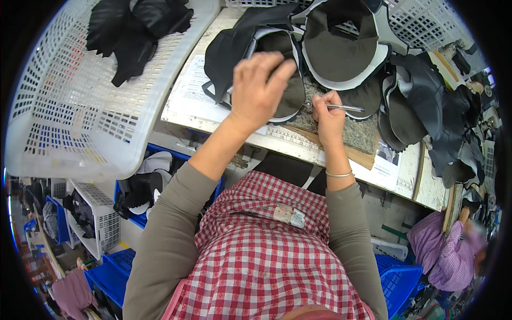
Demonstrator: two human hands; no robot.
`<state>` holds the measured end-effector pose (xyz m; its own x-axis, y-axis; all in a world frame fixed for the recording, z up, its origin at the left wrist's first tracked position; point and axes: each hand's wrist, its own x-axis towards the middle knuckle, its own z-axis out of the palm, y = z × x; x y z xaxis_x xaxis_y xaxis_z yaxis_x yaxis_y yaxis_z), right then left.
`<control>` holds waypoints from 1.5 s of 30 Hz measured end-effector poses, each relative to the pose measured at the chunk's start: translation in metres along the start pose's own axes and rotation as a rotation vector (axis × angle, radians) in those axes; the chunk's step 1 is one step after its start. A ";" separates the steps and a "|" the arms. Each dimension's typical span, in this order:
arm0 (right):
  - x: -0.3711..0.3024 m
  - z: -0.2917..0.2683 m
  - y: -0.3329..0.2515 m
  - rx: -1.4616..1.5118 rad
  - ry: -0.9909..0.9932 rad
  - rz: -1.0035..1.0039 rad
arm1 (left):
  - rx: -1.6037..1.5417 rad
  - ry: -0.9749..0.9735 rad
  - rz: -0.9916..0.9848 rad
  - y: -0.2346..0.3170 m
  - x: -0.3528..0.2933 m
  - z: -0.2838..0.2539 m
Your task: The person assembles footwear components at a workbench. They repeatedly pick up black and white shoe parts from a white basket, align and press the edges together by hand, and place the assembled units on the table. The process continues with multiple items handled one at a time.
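Observation:
My right hand [329, 118] is closed round a slim silver pen [345, 108], which lies crosswise with one end pointing right. Below that hand is a speckled stone slab [358, 132] on the workbench. My left hand [257, 95], slightly blurred, has its fingers apart over a black shoe upper [224, 56] with a white edge and dark lining. Whether its fingertips touch the upper, I cannot tell. Beyond my right hand lies another upper [341, 58], lining side up and edged in white.
A large white plastic basket [69, 154] on the left holds black pieces [128, 32]. More uppers [413, 101] are heaped at the right. A ruler [282, 140] runs along the bench's near edge. Blue crates [397, 280] stand below; another person [448, 256] sits at the far right.

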<state>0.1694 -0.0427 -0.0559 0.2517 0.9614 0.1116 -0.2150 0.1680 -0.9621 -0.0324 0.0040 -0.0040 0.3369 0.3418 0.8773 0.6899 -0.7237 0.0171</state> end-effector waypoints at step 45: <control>-0.006 0.000 -0.005 -0.219 -0.160 -0.045 | -1.242 0.435 -0.897 -0.194 0.038 -0.132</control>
<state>0.1687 -0.0491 -0.0517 0.1007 0.9792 0.1762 0.0062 0.1765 -0.9843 -0.2385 0.0782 0.0895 -0.2239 0.8753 0.4286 -0.4463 -0.4830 0.7533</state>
